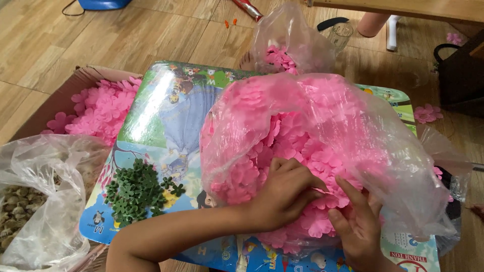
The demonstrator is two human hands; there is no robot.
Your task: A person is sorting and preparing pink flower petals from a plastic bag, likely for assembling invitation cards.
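A big clear plastic bag (393, 166) full of pink fabric flower petals (282, 126) lies on a colourful cartoon-printed board (166, 116). My left hand (285, 194) reaches into the bag's mouth, fingers curled among the pink petals. My right hand (358, 229) is just beside it, fingers pinching at the petals at the bag's opening. Whether either hand has a single petal gripped is hard to tell. A pile of small green leaf-shaped pieces (136, 191) sits on the board to the left of my left forearm.
A cardboard box (75, 80) at the left holds more pink petals. A clear bag (45, 201) of brownish pieces lies at the lower left. A second bag of pink petals (282, 45) stands behind, near a glass (342, 34). Wooden floor surrounds everything.
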